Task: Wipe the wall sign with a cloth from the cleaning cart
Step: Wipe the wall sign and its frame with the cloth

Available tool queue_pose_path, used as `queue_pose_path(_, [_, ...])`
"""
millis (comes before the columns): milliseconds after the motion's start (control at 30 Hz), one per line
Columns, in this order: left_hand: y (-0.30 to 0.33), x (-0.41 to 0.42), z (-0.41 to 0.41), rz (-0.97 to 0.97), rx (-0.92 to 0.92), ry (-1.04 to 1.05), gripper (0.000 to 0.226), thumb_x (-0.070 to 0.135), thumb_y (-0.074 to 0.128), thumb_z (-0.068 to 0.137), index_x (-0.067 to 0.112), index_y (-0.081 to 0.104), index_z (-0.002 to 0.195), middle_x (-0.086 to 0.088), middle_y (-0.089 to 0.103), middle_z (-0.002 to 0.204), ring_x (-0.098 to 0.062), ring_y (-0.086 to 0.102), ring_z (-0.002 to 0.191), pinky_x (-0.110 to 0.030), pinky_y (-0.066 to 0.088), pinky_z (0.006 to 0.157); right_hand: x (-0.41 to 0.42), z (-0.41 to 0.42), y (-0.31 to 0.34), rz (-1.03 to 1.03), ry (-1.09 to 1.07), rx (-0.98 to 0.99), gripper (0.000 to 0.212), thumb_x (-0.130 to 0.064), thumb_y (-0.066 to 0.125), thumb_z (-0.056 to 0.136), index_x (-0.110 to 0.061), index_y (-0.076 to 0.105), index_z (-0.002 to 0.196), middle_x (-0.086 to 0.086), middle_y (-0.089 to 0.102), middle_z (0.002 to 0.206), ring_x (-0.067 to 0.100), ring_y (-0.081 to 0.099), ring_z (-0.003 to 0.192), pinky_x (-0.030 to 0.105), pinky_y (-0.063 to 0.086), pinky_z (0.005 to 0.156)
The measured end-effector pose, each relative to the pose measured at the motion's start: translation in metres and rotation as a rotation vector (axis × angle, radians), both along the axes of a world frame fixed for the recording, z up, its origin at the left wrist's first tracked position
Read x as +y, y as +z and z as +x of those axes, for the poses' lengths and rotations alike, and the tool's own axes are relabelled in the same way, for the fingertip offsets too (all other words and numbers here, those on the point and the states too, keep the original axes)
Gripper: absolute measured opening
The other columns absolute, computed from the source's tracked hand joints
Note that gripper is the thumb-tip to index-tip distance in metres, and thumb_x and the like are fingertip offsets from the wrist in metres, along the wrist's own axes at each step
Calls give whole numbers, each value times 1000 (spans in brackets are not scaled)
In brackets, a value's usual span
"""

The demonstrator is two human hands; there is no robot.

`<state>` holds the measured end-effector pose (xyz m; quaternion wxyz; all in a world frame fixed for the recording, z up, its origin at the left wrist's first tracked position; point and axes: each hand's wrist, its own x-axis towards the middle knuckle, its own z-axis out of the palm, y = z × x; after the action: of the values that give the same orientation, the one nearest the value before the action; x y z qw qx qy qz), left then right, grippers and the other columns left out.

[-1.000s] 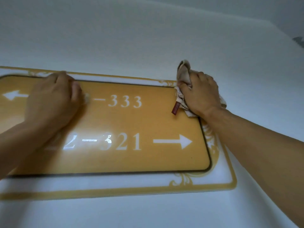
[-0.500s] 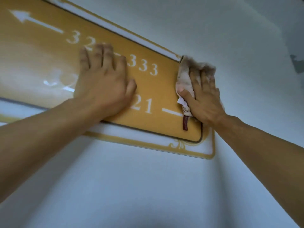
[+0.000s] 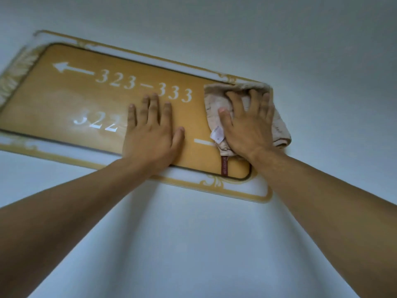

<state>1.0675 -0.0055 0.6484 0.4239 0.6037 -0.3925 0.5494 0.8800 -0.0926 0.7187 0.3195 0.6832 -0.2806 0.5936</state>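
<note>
A yellow wall sign (image 3: 71,100) with white arrows and room numbers hangs on a pale wall, framed by a white and gold border. My right hand (image 3: 247,125) presses a beige cloth (image 3: 214,100) flat against the sign's right end, fingers spread over it. A white tag and a dark red loop hang from the cloth. My left hand (image 3: 152,134) lies flat and bare on the middle of the sign, covering part of the lower row of numbers.
The plain white wall (image 3: 193,244) stretches around the sign on all sides. The cleaning cart is out of view.
The view has shifted so more of the sign's left end shows. My right hand has flattened the cloth over the right end; my left hand moved right along the sign.
</note>
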Motion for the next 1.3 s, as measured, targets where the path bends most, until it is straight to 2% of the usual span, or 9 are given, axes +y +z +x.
queue_pose_path(67, [-3, 1, -1, -19, 7, -13, 72, 52, 21, 99, 14, 14, 159, -16, 4, 168, -30, -2, 156, -52, -1, 124, -9, 5, -4, -37, -52, 2, 63, -60, 19, 101, -42, 5, 159, 15, -1, 169, 43, -13, 152, 60, -7, 121])
queue_pose_path(133, [-5, 2, -2, -41, 13, -29, 72, 53, 21, 97, 17, 17, 159, -12, 6, 169, -26, 0, 156, -49, 0, 125, -13, 5, -5, -57, -65, 26, 66, -62, 14, 99, -42, -1, 159, 13, -7, 169, 44, -18, 151, 61, -10, 120])
queue_pose_path(267, [-6, 4, -2, -84, 12, -89, 67, 46, 25, 95, 20, 28, 157, -7, 15, 168, -21, 8, 155, -45, 3, 126, -15, 2, -14, -73, -94, 77, 67, -64, 11, 97, -43, 1, 159, 10, -7, 170, 44, -20, 150, 61, -13, 119])
queue_pose_path(433, [-5, 7, -3, -141, 30, -161, 64, 39, 29, 92, 18, 40, 152, -6, 24, 166, -19, 15, 154, -42, 5, 126, -15, 0, -56, -120, -85, 113, 69, -65, 13, 95, -41, 6, 160, 12, 2, 170, 47, -11, 152, 63, -6, 120])
queue_pose_path(667, [-3, 4, -1, -153, 22, -161, 66, 35, 34, 88, 16, 42, 150, -9, 27, 165, -24, 18, 153, -44, 7, 125, -12, 10, -96, -72, -89, -16, 72, -68, 19, 92, -42, 12, 159, 13, 8, 169, 49, -5, 152, 66, 0, 119])
queue_pose_path(867, [-6, 6, -4, -94, 1, -104, 66, 34, 33, 89, 11, 38, 151, -15, 25, 164, -31, 17, 153, -50, 8, 124, -10, 10, -95, -5, -126, 4, 71, -71, 19, 92, -46, 10, 158, 11, 4, 170, 52, -9, 150, 71, -4, 116])
queue_pose_path(1100, [-4, 2, 2, -92, -15, -82, 71, 41, 26, 87, 12, 35, 151, -15, 23, 165, -31, 16, 153, -51, 8, 124, -14, 10, -81, -15, -154, -14, 72, -74, 18, 90, -49, 9, 156, 7, 8, 169, 51, -4, 150, 71, 0, 117])
queue_pose_path(1300, [-3, 0, 5, -104, -27, -74, 71, 42, 25, 86, 11, 37, 149, -17, 25, 164, -32, 16, 152, -52, 8, 123, -19, 10, -14, -40, -142, 12, 71, -77, 19, 87, -55, 4, 153, 1, 6, 170, 45, -2, 152, 68, -1, 118])
